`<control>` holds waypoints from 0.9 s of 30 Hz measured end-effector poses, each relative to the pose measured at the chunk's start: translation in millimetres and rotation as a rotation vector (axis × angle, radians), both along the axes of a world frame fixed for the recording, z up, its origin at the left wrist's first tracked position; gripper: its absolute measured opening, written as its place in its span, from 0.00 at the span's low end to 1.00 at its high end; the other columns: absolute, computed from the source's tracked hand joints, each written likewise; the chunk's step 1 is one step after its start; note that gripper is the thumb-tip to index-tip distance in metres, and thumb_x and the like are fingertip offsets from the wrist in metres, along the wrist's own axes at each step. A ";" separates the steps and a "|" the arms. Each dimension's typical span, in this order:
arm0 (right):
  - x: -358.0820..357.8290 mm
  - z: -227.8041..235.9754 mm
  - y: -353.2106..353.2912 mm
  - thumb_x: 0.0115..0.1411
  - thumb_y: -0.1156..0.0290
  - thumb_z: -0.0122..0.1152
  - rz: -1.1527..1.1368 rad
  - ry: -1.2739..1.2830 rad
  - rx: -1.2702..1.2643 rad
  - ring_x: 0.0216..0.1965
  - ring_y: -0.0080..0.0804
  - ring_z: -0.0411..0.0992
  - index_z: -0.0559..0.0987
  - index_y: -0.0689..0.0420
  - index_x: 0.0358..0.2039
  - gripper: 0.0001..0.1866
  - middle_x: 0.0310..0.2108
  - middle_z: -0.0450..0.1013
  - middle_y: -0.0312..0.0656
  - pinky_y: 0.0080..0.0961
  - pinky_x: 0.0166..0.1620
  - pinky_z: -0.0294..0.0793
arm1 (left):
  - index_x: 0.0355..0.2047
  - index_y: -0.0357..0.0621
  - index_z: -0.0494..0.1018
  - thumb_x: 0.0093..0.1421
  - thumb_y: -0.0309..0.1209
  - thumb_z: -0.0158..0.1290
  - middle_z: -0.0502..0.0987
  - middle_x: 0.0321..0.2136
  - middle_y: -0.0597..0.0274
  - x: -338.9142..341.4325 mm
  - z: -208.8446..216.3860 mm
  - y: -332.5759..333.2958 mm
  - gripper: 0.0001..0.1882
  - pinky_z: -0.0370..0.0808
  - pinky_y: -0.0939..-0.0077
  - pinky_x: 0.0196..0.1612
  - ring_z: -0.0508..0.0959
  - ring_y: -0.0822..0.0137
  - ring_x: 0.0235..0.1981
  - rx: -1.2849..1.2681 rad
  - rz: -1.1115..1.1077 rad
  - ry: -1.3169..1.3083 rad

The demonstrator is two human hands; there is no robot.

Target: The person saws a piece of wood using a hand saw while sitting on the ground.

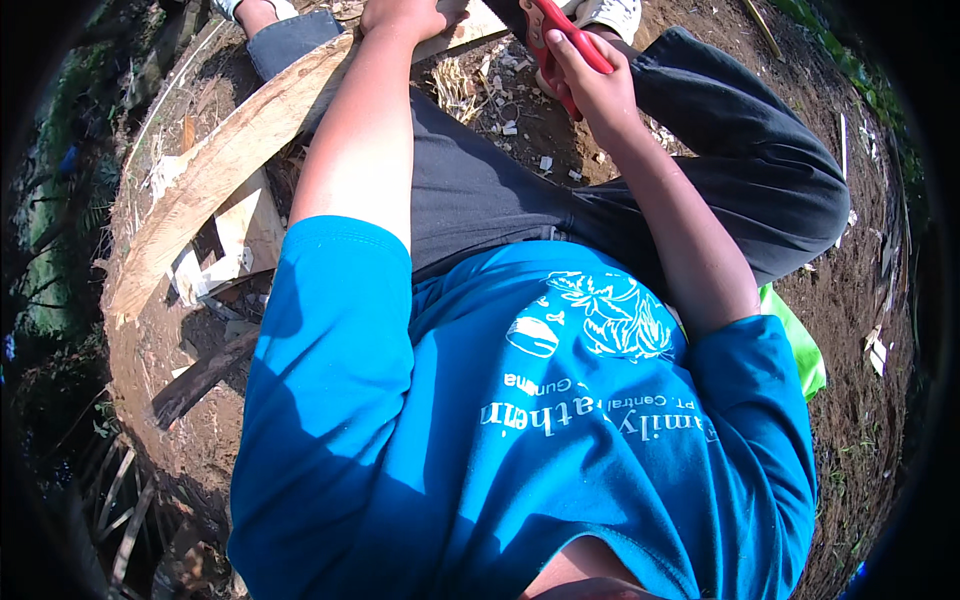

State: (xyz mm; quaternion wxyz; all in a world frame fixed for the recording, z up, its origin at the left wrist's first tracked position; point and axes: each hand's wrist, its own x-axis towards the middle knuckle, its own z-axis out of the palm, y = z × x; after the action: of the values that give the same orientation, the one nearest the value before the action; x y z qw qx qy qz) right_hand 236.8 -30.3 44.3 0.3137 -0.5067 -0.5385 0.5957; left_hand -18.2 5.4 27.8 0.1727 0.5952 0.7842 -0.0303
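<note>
A long pale wooden plank (235,140) runs from the left toward the top edge, its bend partly due to the lens. At the top, my left hand (405,15) rests on the plank and grips it, some fingers cut off by the frame. In my right hand (600,85) is a red-handled hand saw (545,25), fingers closed around the handle. Most of its blade is out of view. My bent legs in dark trousers (480,165) lie beneath both forearms.
Wood chips and shavings (460,90) litter the brown soil between my legs. Below the plank lie a shorter wood block (250,225) and a dark stick (205,375). Something bright green (795,335) is by my right elbow. Plants fringe the left side.
</note>
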 end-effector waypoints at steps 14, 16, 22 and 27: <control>91.3 129.4 -40.0 0.68 0.56 0.65 -0.017 -0.246 -0.117 0.15 0.13 0.64 0.79 0.59 0.37 0.17 0.17 0.70 0.31 0.14 0.19 0.59 | 0.30 0.47 0.86 0.64 0.51 0.53 0.85 0.30 0.48 24.8 1.9 -5.3 0.22 0.80 0.51 0.38 0.85 0.48 0.34 0.102 0.019 0.004; 69.3 102.1 -18.9 0.68 0.54 0.65 0.072 -0.218 -0.076 0.16 0.12 0.66 0.80 0.58 0.33 0.18 0.17 0.71 0.30 0.13 0.21 0.61 | 0.29 0.47 0.85 0.63 0.48 0.54 0.84 0.29 0.48 21.2 -18.9 -10.3 0.19 0.80 0.51 0.37 0.85 0.48 0.33 0.195 0.021 0.054; -47.5 -32.0 98.2 0.69 0.60 0.63 0.013 -0.106 0.073 0.35 0.18 0.74 0.81 0.56 0.48 0.14 0.34 0.79 0.33 0.18 0.39 0.73 | 0.28 0.45 0.85 0.61 0.40 0.56 0.84 0.28 0.46 54.7 -13.6 -6.0 0.14 0.80 0.52 0.37 0.85 0.47 0.33 0.228 -0.064 0.042; -88.1 -49.7 87.4 0.69 0.62 0.63 0.003 0.138 0.072 0.46 0.19 0.76 0.80 0.55 0.59 0.21 0.48 0.82 0.33 0.19 0.49 0.75 | 0.29 0.44 0.85 0.60 0.43 0.58 0.84 0.29 0.46 31.4 -15.0 -15.0 0.15 0.81 0.53 0.37 0.85 0.47 0.34 0.197 0.014 0.052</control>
State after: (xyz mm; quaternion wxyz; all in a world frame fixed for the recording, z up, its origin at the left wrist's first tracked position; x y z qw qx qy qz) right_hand 148.7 57.1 -5.4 0.3673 -0.4518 -0.5375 0.6100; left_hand 13.2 -9.6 12.8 0.0931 0.6028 0.7918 0.0329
